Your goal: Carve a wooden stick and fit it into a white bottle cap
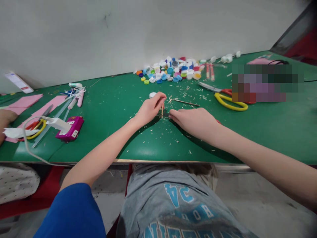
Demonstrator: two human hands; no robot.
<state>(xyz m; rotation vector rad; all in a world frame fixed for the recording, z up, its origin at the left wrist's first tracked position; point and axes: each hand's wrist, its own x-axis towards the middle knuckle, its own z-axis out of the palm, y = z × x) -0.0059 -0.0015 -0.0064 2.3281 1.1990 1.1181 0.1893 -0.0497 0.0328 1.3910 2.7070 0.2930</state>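
Note:
Near the middle of the green table, my left hand pinches the top of a thin wooden stick, which stands about upright with its lower end near the table. My right hand is closed around a tool with a dark blade; the blade's tip is beside the stick's lower part. Most of the tool is hidden in my fingers. Pale shavings lie scattered around both hands. A white cap sits just behind my left hand, and a thin metal rod lies behind my right hand.
Colored bottle caps are heaped along the wall. Yellow-and-red scissors lie at the right. A purple power socket with a white plug and cable, pink paper and more scissors are at the left, near another person's hand.

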